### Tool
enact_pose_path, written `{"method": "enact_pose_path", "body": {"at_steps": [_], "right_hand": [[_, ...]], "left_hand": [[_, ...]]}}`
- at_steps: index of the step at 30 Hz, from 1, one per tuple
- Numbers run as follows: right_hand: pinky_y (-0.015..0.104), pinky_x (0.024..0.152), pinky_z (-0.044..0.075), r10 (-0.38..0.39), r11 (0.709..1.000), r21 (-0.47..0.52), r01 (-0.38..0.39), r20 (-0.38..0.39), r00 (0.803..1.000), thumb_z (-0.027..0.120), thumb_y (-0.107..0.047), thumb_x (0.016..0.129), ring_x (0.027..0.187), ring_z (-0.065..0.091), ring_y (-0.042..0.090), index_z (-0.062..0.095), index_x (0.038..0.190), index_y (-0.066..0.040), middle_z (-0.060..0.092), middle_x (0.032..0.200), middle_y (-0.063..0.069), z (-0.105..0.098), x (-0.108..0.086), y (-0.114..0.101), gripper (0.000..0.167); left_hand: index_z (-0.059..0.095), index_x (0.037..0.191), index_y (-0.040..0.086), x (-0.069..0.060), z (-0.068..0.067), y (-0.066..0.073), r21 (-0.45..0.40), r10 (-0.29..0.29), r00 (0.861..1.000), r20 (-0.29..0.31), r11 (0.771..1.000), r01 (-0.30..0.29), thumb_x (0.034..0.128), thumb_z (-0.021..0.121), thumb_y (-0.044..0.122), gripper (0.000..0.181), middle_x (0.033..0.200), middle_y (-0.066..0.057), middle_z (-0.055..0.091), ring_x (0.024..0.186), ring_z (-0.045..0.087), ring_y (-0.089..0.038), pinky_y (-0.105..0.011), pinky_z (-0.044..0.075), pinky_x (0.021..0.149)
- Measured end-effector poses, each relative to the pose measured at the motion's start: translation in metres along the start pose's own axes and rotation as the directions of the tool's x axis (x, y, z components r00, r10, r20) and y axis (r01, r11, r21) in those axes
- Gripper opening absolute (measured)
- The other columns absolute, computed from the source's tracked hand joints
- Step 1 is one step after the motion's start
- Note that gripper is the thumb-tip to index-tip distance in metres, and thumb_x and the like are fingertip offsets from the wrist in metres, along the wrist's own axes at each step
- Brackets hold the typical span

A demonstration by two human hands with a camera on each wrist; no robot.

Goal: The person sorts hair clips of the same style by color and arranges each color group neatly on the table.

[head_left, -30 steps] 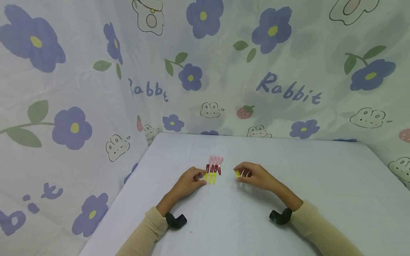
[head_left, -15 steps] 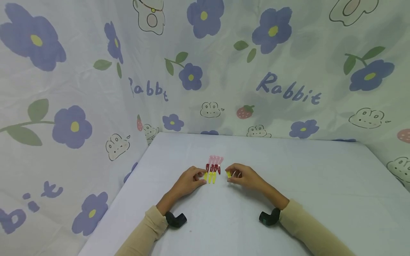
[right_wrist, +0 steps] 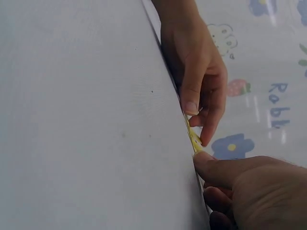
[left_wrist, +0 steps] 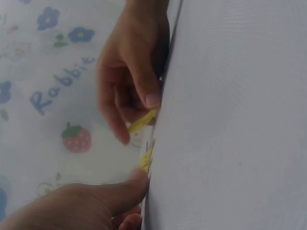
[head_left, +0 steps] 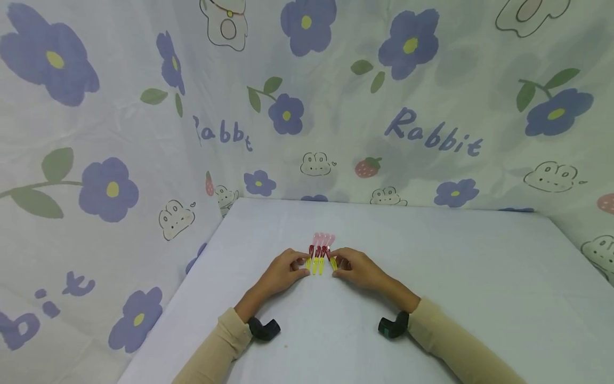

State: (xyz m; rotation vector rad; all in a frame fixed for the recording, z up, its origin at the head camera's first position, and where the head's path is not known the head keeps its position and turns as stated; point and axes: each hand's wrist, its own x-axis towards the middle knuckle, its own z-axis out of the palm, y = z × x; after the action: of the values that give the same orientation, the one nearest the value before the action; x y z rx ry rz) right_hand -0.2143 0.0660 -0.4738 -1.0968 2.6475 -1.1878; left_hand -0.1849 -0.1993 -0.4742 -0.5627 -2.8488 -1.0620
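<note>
Snap hair clips lie in three short rows in the head view: pink clips (head_left: 324,238) at the back, dark red clips (head_left: 318,251) in the middle, yellow clips (head_left: 315,265) in front. My right hand (head_left: 358,268) pinches a yellow hair clip (head_left: 333,263) between thumb and index finger, at the right end of the front row. This held clip (left_wrist: 141,122) shows tilted in the left wrist view. At the row's other end, my left hand (head_left: 285,272) holds the leftmost yellow clip (head_left: 308,264) by its two ends, partly covered by the fingers.
The clips lie on a white-covered table (head_left: 455,277). Behind and to the left hangs a cloth (head_left: 345,117) printed with flowers and rabbits. Dark curved devices (head_left: 394,325) sit at both wrists, near the tabletop.
My right hand has moved left with the yellow clip, from a gap beside the rows to the front row's right end. My left hand has stayed in place.
</note>
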Motion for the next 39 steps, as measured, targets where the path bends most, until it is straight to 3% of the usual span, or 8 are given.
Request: {"method": "enact_pose_path", "body": {"at_steps": [8, 19, 30, 39], "right_hand": [[0.020, 0.072, 0.049, -0.048, 0.985, -0.169, 0.043, -0.024, 0.999, 0.079, -0.025, 0.086, 0.082, 0.053, 0.005, 0.067, 0.128, -0.011, 0.057, 0.098, -0.001, 0.004, 0.001, 0.006, 0.046], [0.018, 0.068, 0.042, 0.004, 0.976, -0.218, -0.011, -0.033, 0.999, 0.076, -0.032, 0.089, 0.079, 0.045, 0.005, 0.066, 0.132, -0.013, 0.053, 0.098, -0.002, 0.010, 0.002, 0.002, 0.048], [0.019, 0.064, 0.039, -0.036, 0.975, -0.223, 0.024, -0.048, 0.998, 0.075, -0.032, 0.089, 0.077, 0.041, 0.005, 0.068, 0.130, -0.010, 0.050, 0.095, -0.003, 0.011, 0.003, -0.002, 0.047], [0.019, 0.064, 0.036, 0.001, 0.970, -0.241, -0.012, -0.045, 0.999, 0.075, -0.033, 0.089, 0.077, 0.040, 0.006, 0.068, 0.129, -0.009, 0.049, 0.094, -0.002, 0.013, 0.004, -0.004, 0.047]], "left_hand": [[0.067, 0.129, 0.013, 0.000, -0.001, 0.002, -0.009, -0.009, 1.000, 0.007, 1.000, 0.009, 0.0899, 0.076, 0.021, 0.041, 0.101, 0.002, 0.061, 0.083, 0.054, -0.009, -0.023, 0.047, 0.073], [0.066, 0.131, 0.015, -0.001, 0.000, 0.000, 0.003, -0.008, 1.000, 0.010, 1.000, 0.008, 0.0910, 0.075, 0.023, 0.042, 0.101, 0.002, 0.060, 0.083, 0.054, -0.008, -0.022, 0.046, 0.072], [0.066, 0.131, 0.015, 0.000, -0.001, 0.000, 0.014, -0.012, 1.000, 0.009, 1.000, 0.012, 0.0909, 0.075, 0.024, 0.042, 0.101, 0.003, 0.060, 0.083, 0.054, -0.008, -0.023, 0.047, 0.072], [0.066, 0.131, 0.014, 0.000, -0.001, 0.000, 0.013, -0.012, 1.000, 0.010, 1.000, 0.012, 0.0909, 0.075, 0.023, 0.042, 0.103, 0.001, 0.061, 0.085, 0.055, -0.008, -0.023, 0.047, 0.074]]}}
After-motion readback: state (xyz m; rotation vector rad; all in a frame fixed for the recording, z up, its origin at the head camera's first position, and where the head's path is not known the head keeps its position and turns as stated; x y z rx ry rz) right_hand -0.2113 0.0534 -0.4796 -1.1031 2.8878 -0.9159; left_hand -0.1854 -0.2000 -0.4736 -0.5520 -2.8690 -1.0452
